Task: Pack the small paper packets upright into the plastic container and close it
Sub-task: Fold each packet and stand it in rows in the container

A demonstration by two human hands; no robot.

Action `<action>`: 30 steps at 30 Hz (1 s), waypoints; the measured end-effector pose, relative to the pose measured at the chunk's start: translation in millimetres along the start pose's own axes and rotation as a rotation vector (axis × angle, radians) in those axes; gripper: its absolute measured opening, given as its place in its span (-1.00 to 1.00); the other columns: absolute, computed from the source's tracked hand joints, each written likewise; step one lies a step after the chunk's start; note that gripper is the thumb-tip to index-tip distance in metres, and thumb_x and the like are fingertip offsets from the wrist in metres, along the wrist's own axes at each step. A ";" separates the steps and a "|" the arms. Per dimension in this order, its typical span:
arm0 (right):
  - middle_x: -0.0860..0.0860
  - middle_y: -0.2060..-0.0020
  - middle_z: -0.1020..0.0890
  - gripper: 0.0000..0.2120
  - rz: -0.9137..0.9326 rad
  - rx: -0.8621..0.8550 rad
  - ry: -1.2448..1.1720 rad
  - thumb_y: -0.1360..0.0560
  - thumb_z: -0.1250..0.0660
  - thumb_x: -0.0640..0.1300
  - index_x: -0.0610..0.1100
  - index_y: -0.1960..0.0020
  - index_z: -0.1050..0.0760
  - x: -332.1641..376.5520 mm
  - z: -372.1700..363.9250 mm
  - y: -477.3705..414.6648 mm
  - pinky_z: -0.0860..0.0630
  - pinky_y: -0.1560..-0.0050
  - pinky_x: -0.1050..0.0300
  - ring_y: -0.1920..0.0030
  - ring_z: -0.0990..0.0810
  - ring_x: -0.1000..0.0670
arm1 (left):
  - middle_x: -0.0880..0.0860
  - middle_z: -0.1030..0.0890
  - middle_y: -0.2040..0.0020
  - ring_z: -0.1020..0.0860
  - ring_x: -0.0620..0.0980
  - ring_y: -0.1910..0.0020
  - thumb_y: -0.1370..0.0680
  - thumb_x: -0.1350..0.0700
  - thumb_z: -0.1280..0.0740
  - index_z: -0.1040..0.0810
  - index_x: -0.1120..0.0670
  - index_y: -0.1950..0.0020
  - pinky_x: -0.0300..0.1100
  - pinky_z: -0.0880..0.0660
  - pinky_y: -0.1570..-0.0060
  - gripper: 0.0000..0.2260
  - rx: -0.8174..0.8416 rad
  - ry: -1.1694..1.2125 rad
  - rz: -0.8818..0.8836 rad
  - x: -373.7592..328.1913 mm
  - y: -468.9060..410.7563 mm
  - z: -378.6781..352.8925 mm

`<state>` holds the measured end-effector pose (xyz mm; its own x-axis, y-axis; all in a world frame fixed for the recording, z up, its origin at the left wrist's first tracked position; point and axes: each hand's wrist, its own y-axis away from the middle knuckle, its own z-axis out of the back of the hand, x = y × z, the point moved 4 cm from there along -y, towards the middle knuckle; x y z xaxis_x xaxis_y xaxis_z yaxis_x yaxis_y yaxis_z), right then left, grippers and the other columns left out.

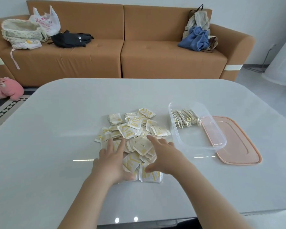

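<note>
A loose pile of small white-and-yellow paper packets [132, 128] lies in the middle of the table. My left hand [111, 160] rests flat on the pile's near left part, fingers straight. My right hand [163, 154] hovers over or touches the pile's near right part, fingers spread and holding nothing. To the right stands a clear plastic container [203, 147], open. A row of packets [185, 118] stands upright in its far end. The pink lid [238, 144] lies flat under and beside the container's right side.
The pale glossy table [56, 129] has rounded far corners. Beyond it stands an orange sofa [122, 52] with bags and clothes on it. A pink plush toy [8, 90] lies on the floor at the left.
</note>
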<state>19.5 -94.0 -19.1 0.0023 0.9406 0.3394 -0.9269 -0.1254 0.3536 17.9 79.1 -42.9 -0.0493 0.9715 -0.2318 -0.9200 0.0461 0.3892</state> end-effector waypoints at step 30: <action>-0.05 0.21 -0.67 -0.91 -0.035 -0.186 -1.347 -0.55 -0.29 -0.15 -0.13 0.02 -0.56 -3.0 35.7 -6.0 -0.64 0.26 0.11 0.27 -0.65 0.01 | 0.07 -0.70 0.29 -0.65 -0.16 0.31 -0.58 0.13 -0.33 -0.65 0.10 0.12 -0.38 -0.52 0.27 -0.87 -0.427 1.180 -0.174 -38.1 -4.3 38.6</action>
<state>38.5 -107.2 8.9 0.2895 -0.1061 0.9513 -0.9549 0.0367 0.2947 38.8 50.8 -1.3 -0.0284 0.1532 -0.9878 -0.9901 -0.1404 0.0067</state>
